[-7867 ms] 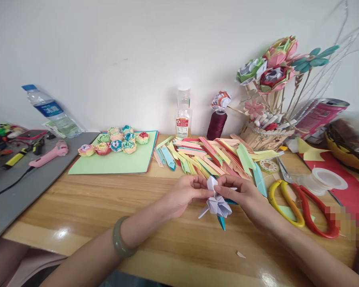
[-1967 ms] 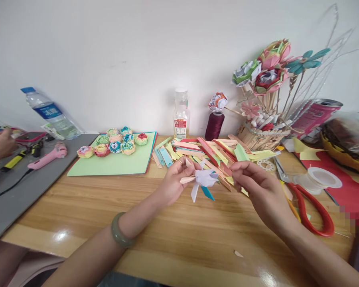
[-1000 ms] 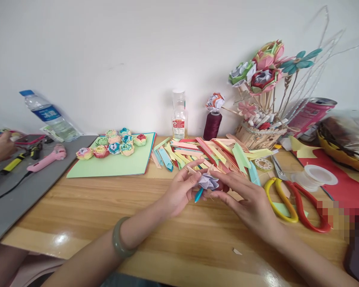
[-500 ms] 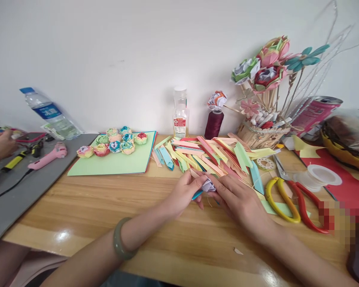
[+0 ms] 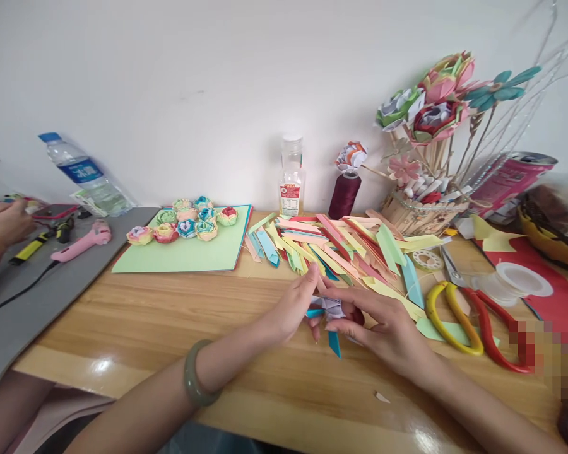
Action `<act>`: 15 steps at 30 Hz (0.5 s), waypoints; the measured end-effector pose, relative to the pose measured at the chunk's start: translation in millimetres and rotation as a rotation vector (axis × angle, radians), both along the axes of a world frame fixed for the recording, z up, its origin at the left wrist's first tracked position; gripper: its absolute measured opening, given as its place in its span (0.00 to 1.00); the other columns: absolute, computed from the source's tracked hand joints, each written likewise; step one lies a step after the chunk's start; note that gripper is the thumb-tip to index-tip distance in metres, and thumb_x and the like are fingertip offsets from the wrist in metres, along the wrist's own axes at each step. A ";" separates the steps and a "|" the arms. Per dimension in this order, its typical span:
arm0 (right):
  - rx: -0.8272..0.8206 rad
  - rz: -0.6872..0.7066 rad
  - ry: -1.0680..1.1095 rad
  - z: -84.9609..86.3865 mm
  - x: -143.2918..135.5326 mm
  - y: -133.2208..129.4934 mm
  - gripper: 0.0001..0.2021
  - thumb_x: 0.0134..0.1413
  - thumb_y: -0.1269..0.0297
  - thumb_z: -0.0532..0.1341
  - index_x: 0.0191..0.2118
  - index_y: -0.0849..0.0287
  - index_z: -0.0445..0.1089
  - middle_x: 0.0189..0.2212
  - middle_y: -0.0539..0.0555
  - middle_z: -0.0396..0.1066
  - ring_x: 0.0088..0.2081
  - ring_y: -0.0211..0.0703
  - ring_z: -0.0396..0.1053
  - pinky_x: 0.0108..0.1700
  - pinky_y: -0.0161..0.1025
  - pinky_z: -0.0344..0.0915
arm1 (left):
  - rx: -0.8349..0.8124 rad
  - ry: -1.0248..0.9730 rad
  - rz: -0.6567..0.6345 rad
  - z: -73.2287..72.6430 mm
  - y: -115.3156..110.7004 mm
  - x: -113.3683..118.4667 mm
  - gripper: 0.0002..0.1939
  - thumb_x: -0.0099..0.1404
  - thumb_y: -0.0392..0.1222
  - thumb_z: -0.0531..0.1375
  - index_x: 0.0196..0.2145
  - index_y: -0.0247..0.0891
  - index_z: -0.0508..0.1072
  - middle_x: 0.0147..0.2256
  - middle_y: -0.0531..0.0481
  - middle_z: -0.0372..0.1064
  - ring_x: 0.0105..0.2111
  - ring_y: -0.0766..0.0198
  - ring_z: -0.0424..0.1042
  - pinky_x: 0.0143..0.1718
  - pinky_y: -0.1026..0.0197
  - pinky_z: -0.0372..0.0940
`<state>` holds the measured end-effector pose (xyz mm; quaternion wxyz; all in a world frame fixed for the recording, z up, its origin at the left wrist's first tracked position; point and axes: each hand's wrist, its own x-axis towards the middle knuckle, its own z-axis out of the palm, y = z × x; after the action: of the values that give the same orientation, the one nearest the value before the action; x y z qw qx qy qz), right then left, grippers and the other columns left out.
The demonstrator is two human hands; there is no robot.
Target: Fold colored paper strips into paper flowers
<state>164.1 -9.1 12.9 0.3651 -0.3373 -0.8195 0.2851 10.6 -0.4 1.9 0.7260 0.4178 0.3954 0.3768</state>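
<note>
A small pale lilac folded-paper flower (image 5: 332, 307) is held between my two hands above the table. My left hand (image 5: 293, 307) is closed around its left side and underside, the thumb lifted off and pointing up. My right hand (image 5: 385, 318) grips it from the right, with the thumb in front and the fingers over the top. A blue folded paper strip (image 5: 334, 345) hangs below the flower, and another blue end shows by my left palm. Just behind lies a heap of folded paper strips (image 5: 331, 243) in many colours.
Finished small paper flowers (image 5: 187, 228) sit on green paper (image 5: 180, 260) at left. Scissors (image 5: 454, 309) and a clear spool (image 5: 515, 284) lie at right. Behind stand a glass bottle (image 5: 291, 180) and thread cone (image 5: 345, 195). Another person's hand (image 5: 7, 227) is beside a pink glue gun (image 5: 82, 243).
My left thumb has lifted off the flower. My right hand has shifted its grip, thumb now in front. A blue strip end now hangs below. The view has shifted slightly.
</note>
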 end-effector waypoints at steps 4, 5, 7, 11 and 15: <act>-0.028 0.025 0.036 1.1 -3.3 -0.9 0.09 0.50 0.62 0.62 0.38 0.56 0.71 0.28 0.51 0.75 0.27 0.37 0.68 0.29 0.33 0.65 | -0.015 0.016 -0.032 -1.2 1.0 -0.6 0.30 0.55 0.68 0.45 0.24 0.35 0.64 0.15 0.56 0.56 0.11 0.75 0.52 0.09 0.70 0.54; -0.040 0.024 0.039 1.3 -3.9 -1.3 0.07 0.50 0.62 0.61 0.36 0.56 0.71 0.27 0.50 0.75 0.27 0.37 0.68 0.30 0.34 0.65 | -0.022 0.016 -0.032 -1.2 1.7 -0.8 0.31 0.55 0.68 0.44 0.25 0.34 0.65 0.15 0.56 0.56 0.11 0.75 0.52 0.09 0.70 0.53; -0.062 0.023 0.043 1.5 -4.0 -2.1 0.05 0.51 0.62 0.61 0.33 0.57 0.71 0.26 0.50 0.75 0.26 0.36 0.68 0.30 0.35 0.65 | -0.056 -0.004 -0.037 -1.0 3.8 -1.4 0.34 0.54 0.70 0.44 0.27 0.33 0.66 0.15 0.55 0.57 0.11 0.74 0.52 0.09 0.70 0.52; -0.126 -0.049 0.055 -0.7 -0.3 -1.4 0.07 0.51 0.60 0.60 0.30 0.58 0.70 0.24 0.50 0.72 0.23 0.35 0.65 0.24 0.33 0.62 | -0.109 -0.153 -0.054 -0.4 7.3 -3.8 0.37 0.51 0.72 0.45 0.38 0.35 0.67 0.21 0.53 0.63 0.14 0.73 0.59 0.14 0.69 0.57; -0.163 -0.189 0.138 -3.2 4.0 2.3 0.11 0.49 0.59 0.62 0.38 0.58 0.68 0.19 0.47 0.62 0.19 0.33 0.58 0.21 0.32 0.59 | -0.014 -0.182 -0.101 1.9 6.7 -7.6 0.32 0.47 0.62 0.60 0.44 0.38 0.65 0.27 0.53 0.64 0.20 0.72 0.63 0.19 0.68 0.61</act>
<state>168.1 -6.9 9.7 0.4173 -0.4212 -0.7312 0.3374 3.0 6.2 3.8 0.7800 0.3962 0.3087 0.3734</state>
